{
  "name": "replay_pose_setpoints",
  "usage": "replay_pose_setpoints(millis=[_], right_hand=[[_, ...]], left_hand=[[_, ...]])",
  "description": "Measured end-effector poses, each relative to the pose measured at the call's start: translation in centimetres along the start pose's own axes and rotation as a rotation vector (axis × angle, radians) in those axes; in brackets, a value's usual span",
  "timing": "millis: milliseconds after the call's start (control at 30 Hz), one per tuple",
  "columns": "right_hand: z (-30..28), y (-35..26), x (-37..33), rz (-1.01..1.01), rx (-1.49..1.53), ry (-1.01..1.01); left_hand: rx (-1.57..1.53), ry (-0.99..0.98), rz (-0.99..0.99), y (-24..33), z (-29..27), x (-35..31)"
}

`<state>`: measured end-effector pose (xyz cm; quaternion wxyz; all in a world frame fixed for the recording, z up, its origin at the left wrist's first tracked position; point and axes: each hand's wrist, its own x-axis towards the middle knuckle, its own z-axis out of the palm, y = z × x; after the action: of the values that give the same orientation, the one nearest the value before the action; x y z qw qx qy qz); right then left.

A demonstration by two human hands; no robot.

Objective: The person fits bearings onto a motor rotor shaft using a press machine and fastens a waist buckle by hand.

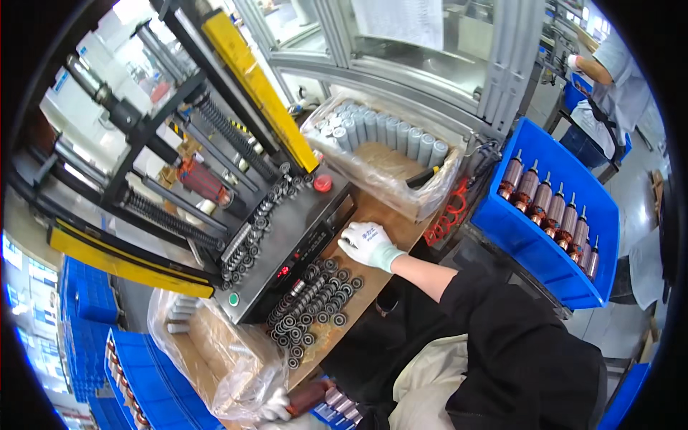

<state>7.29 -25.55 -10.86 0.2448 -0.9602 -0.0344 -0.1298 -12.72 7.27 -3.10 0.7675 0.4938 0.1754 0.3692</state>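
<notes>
My right hand, in a white glove with a pale green cuff, is on the brown work board in front of the press. Its fingers are curled down; what they hold, if anything, is hidden. Several small ball bearings lie grouped beside it to the left. At the bottom edge, my left hand, also gloved in white, closes on the end of a motor armature with a reddish-brown body. Another armature sits in the press, between its guide rods and springs.
More bearings line the press base, near a red button and a green button. Plastic-lined boxes hold grey cylinders. A blue crate on the right holds several armatures. A co-worker stands far right.
</notes>
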Motion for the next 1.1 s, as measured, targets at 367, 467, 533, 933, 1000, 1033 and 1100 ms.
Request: replay_pose_setpoints(millis=[367, 467, 533, 933, 1000, 1033, 1100], right_hand=[[-1.9, -2.3, -1.9, -0.006, 0.29, 0.164], [-6.1, -7.9, -1.5, -0.181, 0.593, 0.14], [-10.4, -12.2, -1.0, -0.335, 0.721, 0.07], [-15.3, -19.6, 0.6, -0.299, -0.312, -0.606], [-13.8, -18.4, 0.9, -0.518, -0.082, -0.458], [-12.9, -17.2, 1.4, -0.716, 0.163, -0.302], [-12.3, -15.4, 2.7, -0.822, 0.333, -0.259]], left_hand=[[0.154, -0.5, 0.176, -5.8, 15.1, 0.1], [0.225, -0.569, 0.164, -6.6, 14.6, -0.1], [0.386, -0.741, 0.126, -5.3, 14.6, -0.1], [0.833, -1.039, 0.417, -5.9, 14.8, 0.0], [0.533, -0.928, 0.532, -8.6, 14.1, 0.1], [0.434, -0.877, 0.472, -8.6, 14.5, 0.2], [0.422, -0.918, 0.608, -7.6, 14.5, 1.1]])
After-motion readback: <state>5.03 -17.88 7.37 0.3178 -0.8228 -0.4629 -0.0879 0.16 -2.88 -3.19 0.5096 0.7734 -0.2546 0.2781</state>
